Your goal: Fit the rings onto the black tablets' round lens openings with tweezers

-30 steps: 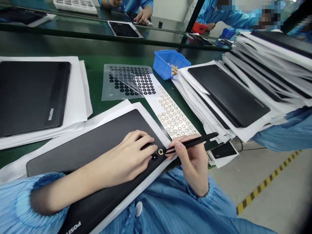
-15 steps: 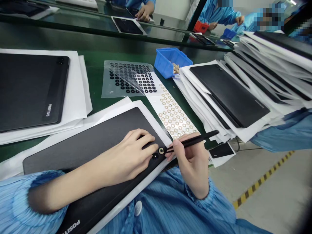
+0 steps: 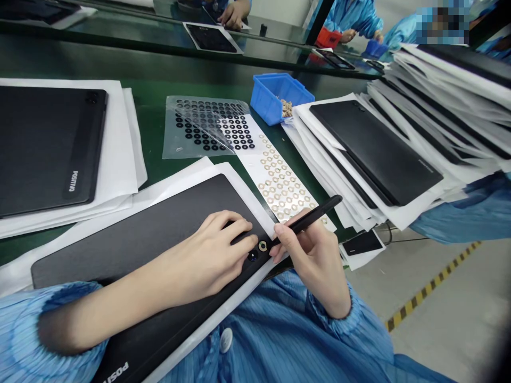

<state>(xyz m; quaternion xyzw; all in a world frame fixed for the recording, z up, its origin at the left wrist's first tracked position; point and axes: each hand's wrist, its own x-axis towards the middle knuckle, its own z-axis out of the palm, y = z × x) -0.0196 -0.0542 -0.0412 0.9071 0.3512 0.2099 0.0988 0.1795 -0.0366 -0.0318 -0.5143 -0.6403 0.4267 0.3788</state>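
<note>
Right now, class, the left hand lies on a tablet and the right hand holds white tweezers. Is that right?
No, not white: the head view shows the right hand holding black tweezers. The left hand does lie on a tablet.

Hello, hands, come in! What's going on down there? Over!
Right hand: holding black tweezers, tips near gold ring. Left hand: resting on black tablet. Tablet: back up on white sheet, partly hidden by left forearm.
</note>
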